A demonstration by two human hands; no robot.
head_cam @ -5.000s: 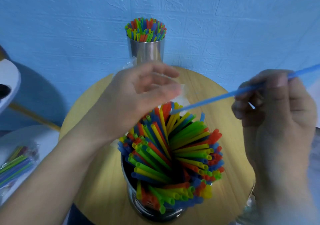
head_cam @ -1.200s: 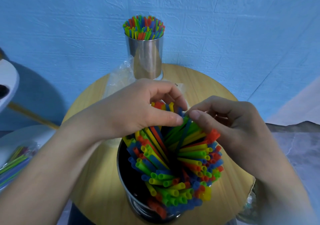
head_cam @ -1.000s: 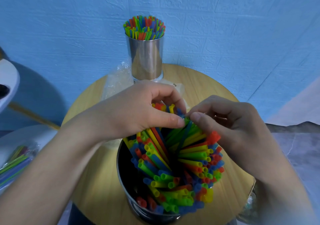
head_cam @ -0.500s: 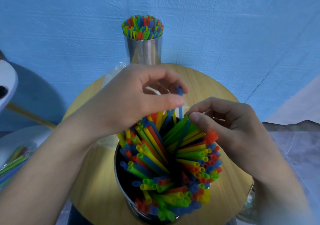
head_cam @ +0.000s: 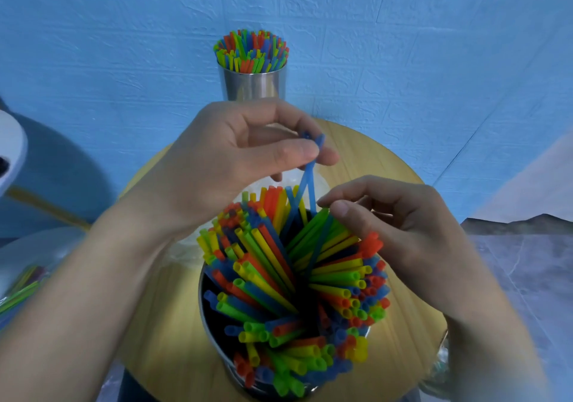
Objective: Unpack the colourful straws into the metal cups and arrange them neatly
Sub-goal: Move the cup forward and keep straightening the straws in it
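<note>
A metal cup (head_cam: 207, 315) stands near me on the round wooden table (head_cam: 400, 318), packed with slanted colourful straws (head_cam: 279, 277) in red, yellow, green and blue. My left hand (head_cam: 229, 159) pinches two blue straws (head_cam: 308, 178) by their tops, raised above the bunch with their lower ends still in the cup. My right hand (head_cam: 393, 225) grips the right-hand straws at the cup's far rim, thumb against green ones. A second metal cup (head_cam: 251, 87) full of upright straws (head_cam: 251, 51) stands at the table's far edge.
Clear plastic wrapping (head_cam: 288, 181) lies on the table behind the near cup. At the left, a packet of more straws (head_cam: 18, 290) rests on a lower pale surface. A blue textured wall (head_cam: 403, 45) closes in right behind the table.
My left hand has risen, drawing two blue straws up out of the bunch. My right hand stays on the right-hand straws. Five seconds ago the right hand held one loose blue straw.
</note>
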